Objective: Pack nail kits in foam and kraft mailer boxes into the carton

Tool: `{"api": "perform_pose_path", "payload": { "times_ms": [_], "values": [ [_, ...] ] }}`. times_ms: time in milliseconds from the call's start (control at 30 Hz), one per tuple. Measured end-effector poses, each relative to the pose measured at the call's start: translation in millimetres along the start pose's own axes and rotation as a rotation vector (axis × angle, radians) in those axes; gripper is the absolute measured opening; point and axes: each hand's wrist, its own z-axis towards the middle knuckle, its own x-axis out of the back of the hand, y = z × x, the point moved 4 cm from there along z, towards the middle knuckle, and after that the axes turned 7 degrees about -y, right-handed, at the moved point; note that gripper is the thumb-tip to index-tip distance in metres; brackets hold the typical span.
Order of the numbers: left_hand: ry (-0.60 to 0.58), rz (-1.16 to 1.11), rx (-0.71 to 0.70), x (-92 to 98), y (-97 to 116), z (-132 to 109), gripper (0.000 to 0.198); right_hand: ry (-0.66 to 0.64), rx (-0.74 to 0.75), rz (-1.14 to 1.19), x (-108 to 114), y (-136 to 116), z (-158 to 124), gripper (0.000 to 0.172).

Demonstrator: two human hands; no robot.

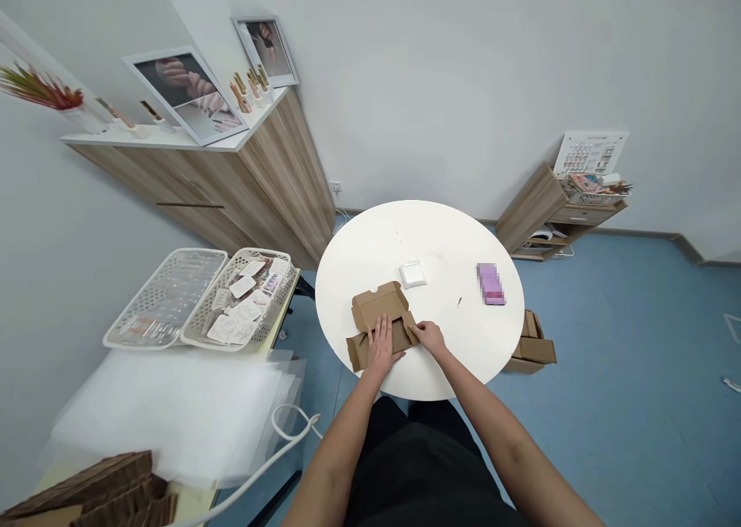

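Observation:
A brown cardboard mailer box (379, 303), partly folded with its lid laid back, rests near the front left of the round white table (417, 226). My left hand (380, 345) lies flat on the box, fingers stretched out over its lower part. At the box's right side, my right hand (429, 336) pinches a side flap between thumb and fingers. Beyond the box is a small white square packet (413, 274). Farther right on the table sits a purple package (491, 284), blurred out in part.
Left, a side table carries two white baskets (237, 303) of small packets, translucent plastic sheets (167, 411) and stacked flat cardboard (109, 488). A white cable (260, 469) loops beside it. Cardboard boxes (532, 346) stand on the floor at right. Wooden cabinets (278, 164) line the wall.

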Motion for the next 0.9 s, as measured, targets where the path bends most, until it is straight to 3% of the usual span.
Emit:
{"api": "perform_pose_path", "payload": {
  "times_ms": [267, 567, 833, 900],
  "values": [
    [-0.021, 0.011, 0.009, 3.0, -1, 4, 0.114, 0.042, -0.066, -0.216, -3, -10, -3, 0.028],
    [-0.021, 0.021, 0.0, 2.4, -1, 3, 0.117, -0.009, -0.155, -0.374, 4, -17, 19, 0.024],
    [-0.037, 0.013, -0.109, 7.8, 0, 6, 0.114, -0.024, -0.093, -0.46, -4, -16, 11, 0.019],
    [-0.05, 0.019, -0.158, 10.7, 0, 7, 0.114, 0.049, -0.037, -0.501, -1, -16, 2, 0.024]
  ]
}}
